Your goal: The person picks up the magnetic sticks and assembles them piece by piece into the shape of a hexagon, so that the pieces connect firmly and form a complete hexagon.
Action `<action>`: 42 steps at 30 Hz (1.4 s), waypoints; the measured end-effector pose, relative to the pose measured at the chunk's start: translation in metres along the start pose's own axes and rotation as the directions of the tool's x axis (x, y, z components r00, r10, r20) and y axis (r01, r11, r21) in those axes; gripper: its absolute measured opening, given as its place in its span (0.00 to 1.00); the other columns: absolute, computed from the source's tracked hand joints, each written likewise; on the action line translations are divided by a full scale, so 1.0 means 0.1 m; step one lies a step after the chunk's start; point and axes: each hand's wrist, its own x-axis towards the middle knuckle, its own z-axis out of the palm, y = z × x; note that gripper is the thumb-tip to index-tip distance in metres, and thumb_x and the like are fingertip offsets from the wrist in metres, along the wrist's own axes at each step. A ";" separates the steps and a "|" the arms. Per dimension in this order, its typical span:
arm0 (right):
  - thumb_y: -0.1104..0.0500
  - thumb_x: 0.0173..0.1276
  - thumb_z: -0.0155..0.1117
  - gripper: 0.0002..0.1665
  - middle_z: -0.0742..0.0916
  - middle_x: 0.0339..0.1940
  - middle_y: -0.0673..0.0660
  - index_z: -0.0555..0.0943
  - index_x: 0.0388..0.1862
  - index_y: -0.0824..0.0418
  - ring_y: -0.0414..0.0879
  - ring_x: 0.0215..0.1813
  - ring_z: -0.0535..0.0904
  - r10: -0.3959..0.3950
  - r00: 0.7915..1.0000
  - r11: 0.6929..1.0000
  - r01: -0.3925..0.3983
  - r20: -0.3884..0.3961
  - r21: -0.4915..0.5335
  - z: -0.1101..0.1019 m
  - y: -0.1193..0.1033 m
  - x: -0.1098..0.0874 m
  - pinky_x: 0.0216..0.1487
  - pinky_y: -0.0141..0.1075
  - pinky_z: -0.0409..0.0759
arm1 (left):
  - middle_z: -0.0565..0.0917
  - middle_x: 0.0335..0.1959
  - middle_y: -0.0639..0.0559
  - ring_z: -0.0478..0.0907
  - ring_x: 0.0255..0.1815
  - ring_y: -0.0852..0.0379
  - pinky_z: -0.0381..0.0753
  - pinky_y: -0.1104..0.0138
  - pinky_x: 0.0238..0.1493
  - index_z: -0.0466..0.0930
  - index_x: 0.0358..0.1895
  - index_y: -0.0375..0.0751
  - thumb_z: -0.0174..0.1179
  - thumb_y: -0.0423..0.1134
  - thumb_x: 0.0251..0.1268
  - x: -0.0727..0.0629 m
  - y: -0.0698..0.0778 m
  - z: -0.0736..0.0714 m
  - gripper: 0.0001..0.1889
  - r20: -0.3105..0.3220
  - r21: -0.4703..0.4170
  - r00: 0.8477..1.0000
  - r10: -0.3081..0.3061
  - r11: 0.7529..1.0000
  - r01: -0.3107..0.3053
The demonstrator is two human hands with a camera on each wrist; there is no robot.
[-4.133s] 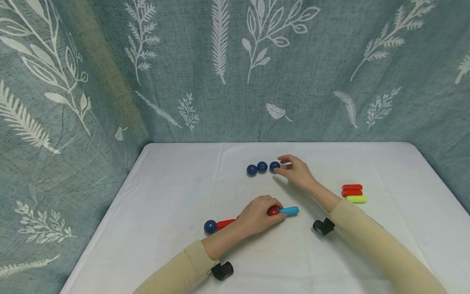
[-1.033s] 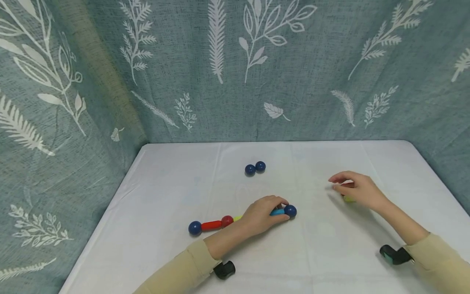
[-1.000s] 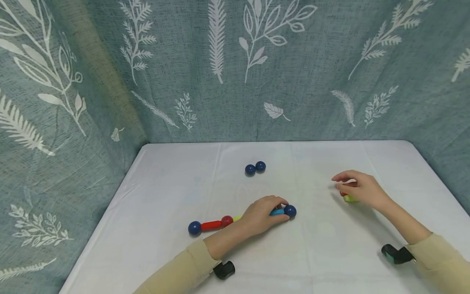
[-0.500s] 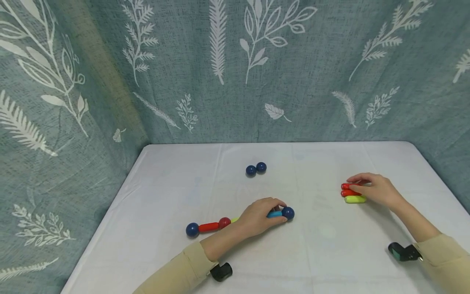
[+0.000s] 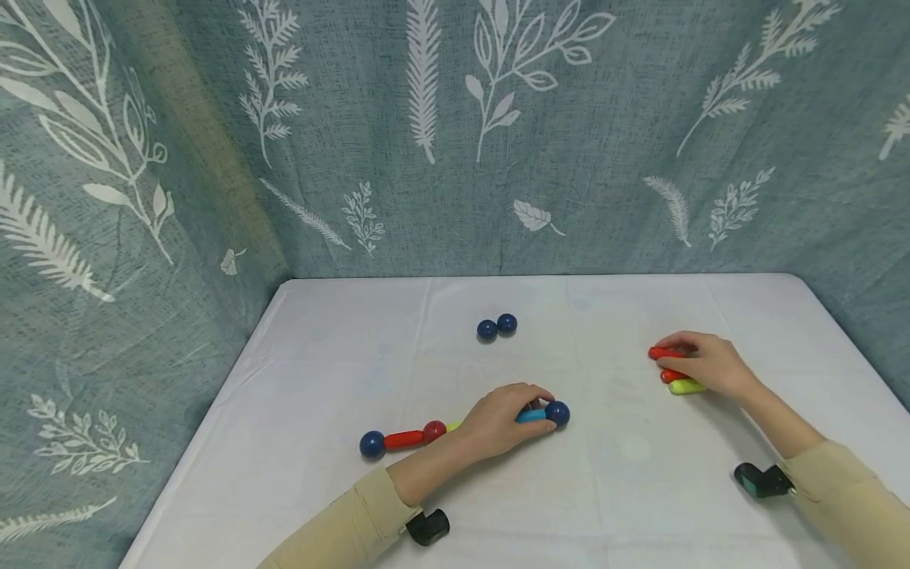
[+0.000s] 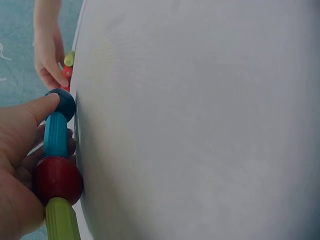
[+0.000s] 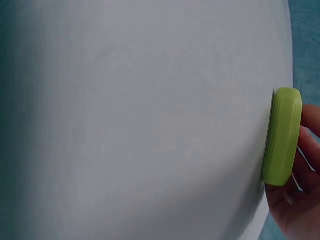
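Note:
My left hand (image 5: 501,423) grips the right end of a chain of toy balls and rods, with the thumb on the dark blue end ball (image 6: 64,105). Behind that ball come a light blue rod (image 6: 55,135), a red ball (image 6: 57,181) and a yellow-green rod (image 6: 62,220). The chain's left end shows a red rod (image 5: 404,440) and another dark blue ball (image 5: 373,445); my hand hides the middle in the head view. At the right, my right hand (image 5: 714,367) pinches a loose red rod (image 5: 659,353). Close below lie a second red rod (image 5: 670,376) and a yellow-green rod (image 7: 283,137).
Two loose dark blue balls (image 5: 497,328) sit side by side towards the back of the white-covered table (image 5: 341,340). A leaf-patterned curtain (image 5: 455,213) stands behind the table and along its left side. A black wrist camera (image 5: 428,527) hangs under the left sleeve.
A third blue ball has left the back row, and one now caps the light blue rod. My right hand moved to the loose rods and has shifted one red rod left.

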 end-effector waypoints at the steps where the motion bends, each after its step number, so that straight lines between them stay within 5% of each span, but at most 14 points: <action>1: 0.52 0.68 0.66 0.24 0.82 0.49 0.68 0.79 0.55 0.68 0.56 0.46 0.76 -0.008 1.000 1.000 0.008 -0.007 0.000 0.01 -0.02 0.00 0.37 0.37 0.75 | 0.82 0.42 0.59 0.76 0.43 0.65 0.75 0.72 0.47 0.80 0.56 0.48 0.63 0.49 0.66 0.00 0.00 0.00 0.18 0.000 0.001 1.000 0.000 1.000 0.000; 8: 0.56 0.65 0.69 0.18 0.84 0.45 0.61 0.82 0.51 0.63 0.52 0.42 0.78 -0.146 0.988 0.989 0.146 -0.039 -0.004 0.17 -0.23 -0.04 0.33 0.36 0.78 | 0.82 0.41 0.58 0.76 0.42 0.65 0.75 0.72 0.46 0.80 0.56 0.47 0.63 0.48 0.66 0.00 -0.01 0.00 0.18 -0.004 -0.002 1.000 0.001 1.000 -0.001; 19: 0.61 0.63 0.71 0.14 0.86 0.43 0.47 0.84 0.48 0.54 0.42 0.43 0.79 -0.377 0.923 0.925 0.372 0.077 0.075 0.53 -0.60 -0.14 0.43 0.35 0.79 | 0.81 0.41 0.58 0.75 0.41 0.64 0.75 0.72 0.46 0.80 0.56 0.47 0.63 0.48 0.66 -0.02 -0.06 -0.03 0.18 -0.008 -0.006 1.000 -0.013 1.000 0.013; 28: 0.58 0.64 0.70 0.14 0.85 0.44 0.46 0.83 0.49 0.52 0.40 0.42 0.79 -0.444 0.880 0.893 0.420 0.167 0.162 0.72 -0.67 -0.14 0.43 0.34 0.79 | 0.81 0.39 0.58 0.74 0.39 0.64 0.75 0.72 0.45 0.81 0.55 0.47 0.64 0.48 0.66 -0.04 -0.08 -0.05 0.17 -0.021 -0.009 1.000 -0.020 1.000 0.019; 42: 0.58 0.65 0.70 0.13 0.85 0.43 0.48 0.83 0.48 0.55 0.41 0.41 0.78 -0.475 0.858 0.876 0.439 0.195 0.200 0.76 -0.78 -0.15 0.43 0.33 0.80 | 0.82 0.40 0.56 0.75 0.41 0.62 0.76 0.70 0.46 0.81 0.55 0.46 0.64 0.49 0.65 -0.05 -0.08 -0.07 0.19 -0.045 -0.003 0.999 -0.017 1.000 0.017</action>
